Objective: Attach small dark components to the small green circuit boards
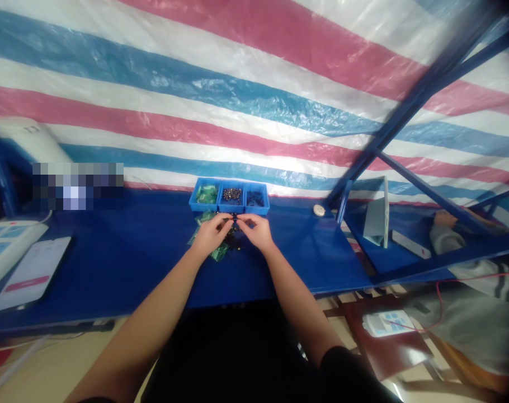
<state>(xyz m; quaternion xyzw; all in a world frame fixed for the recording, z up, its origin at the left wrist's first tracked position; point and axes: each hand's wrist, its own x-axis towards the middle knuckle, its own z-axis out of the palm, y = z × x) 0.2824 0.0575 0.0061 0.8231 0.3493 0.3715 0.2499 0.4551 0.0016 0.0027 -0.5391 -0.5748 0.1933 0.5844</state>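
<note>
Left hand (210,232), right hand (258,229) pinch small dark part (234,224) between fingertips.

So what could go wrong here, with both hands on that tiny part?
The small dark part is pinched only between fingertips of the left hand and right hand; a slip could drop it among the dark parts beneath, hard to spot. The green pieces lie loose by the left wrist; a forearm sweep might scatter them.
</note>
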